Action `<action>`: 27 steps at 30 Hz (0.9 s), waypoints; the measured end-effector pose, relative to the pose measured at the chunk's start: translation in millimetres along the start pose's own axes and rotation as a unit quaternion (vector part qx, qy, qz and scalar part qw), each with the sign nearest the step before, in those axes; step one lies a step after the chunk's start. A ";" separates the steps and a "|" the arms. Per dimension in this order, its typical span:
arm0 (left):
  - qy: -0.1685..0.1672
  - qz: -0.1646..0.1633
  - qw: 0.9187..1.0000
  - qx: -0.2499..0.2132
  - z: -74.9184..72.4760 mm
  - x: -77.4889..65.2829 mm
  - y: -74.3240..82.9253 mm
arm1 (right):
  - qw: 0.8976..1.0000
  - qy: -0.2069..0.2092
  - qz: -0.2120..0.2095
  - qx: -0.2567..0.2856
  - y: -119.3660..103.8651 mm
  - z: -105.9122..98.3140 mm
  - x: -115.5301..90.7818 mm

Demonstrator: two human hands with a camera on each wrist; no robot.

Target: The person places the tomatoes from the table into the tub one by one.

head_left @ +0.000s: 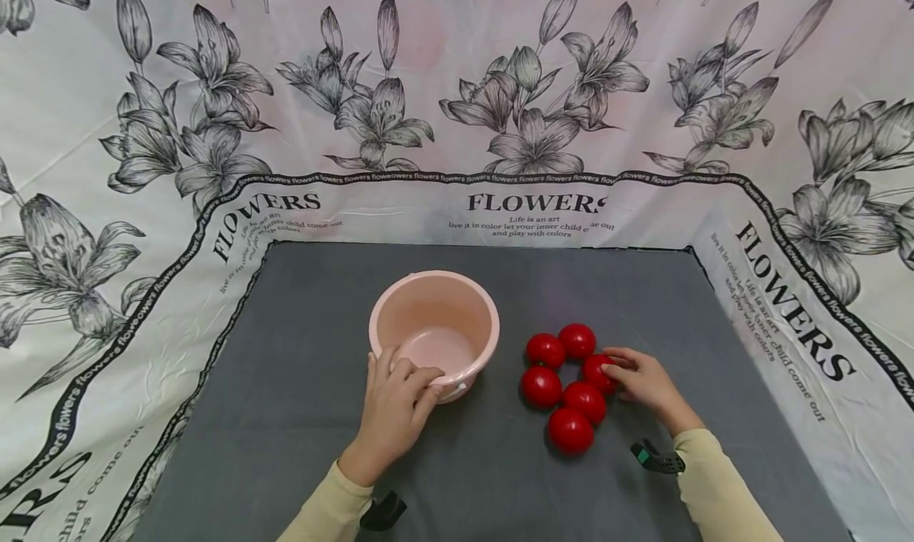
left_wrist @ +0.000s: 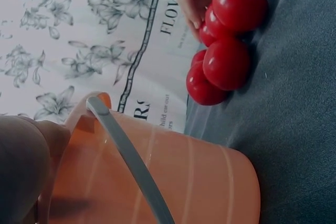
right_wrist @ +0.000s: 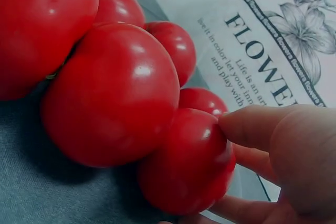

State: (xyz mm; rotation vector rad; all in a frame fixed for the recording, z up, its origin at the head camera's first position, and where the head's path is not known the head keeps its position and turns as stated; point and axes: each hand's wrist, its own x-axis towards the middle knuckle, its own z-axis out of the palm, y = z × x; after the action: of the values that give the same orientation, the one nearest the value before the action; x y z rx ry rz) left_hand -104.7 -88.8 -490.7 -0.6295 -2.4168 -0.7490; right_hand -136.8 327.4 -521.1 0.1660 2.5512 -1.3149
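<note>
A pink bucket (head_left: 484,320) with a grey handle (left_wrist: 137,166) stands upright on the dark cloth. My left hand (head_left: 397,409) holds its near rim, fingers bent over the edge and thumb on the outside. No objects show inside it in the head view. To its right, several shiny red tomatoes (head_left: 540,387) lie close together on the cloth. My right hand (head_left: 646,382) grips the right-hand tomato (head_left: 597,372) of the group, thumb on one side and fingers round the other. In the right wrist view this tomato (right_wrist: 184,163) still sits against its neighbours.
Dark grey cloth (head_left: 300,415) covers the work surface. White fabric printed with flowers (head_left: 531,209) borders it at the back and both sides. A black band (head_left: 658,457) is by the right sleeve, and a dark piece (head_left: 383,512) by the left one.
</note>
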 end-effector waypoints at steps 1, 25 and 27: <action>0.000 -0.001 1.000 0.000 0.0 -0.2 0.0 | 1.000 -0.002 0.000 0.003 -0.4 0.9 0.3; 0.003 -0.001 1.000 -0.013 2.1 -1.6 -4.2 | 0.998 0.000 0.008 0.064 -1.7 10.8 5.4; 0.003 -0.003 1.000 -0.013 2.3 -0.9 -4.4 | 0.997 0.003 0.013 0.075 -1.5 8.6 6.3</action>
State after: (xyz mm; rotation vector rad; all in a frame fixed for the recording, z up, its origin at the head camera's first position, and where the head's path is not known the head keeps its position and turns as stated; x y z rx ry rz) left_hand -107.3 -90.8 -494.5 -0.6303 -2.4073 -0.7846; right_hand -141.6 319.4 -526.5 0.2320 2.4458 -1.4988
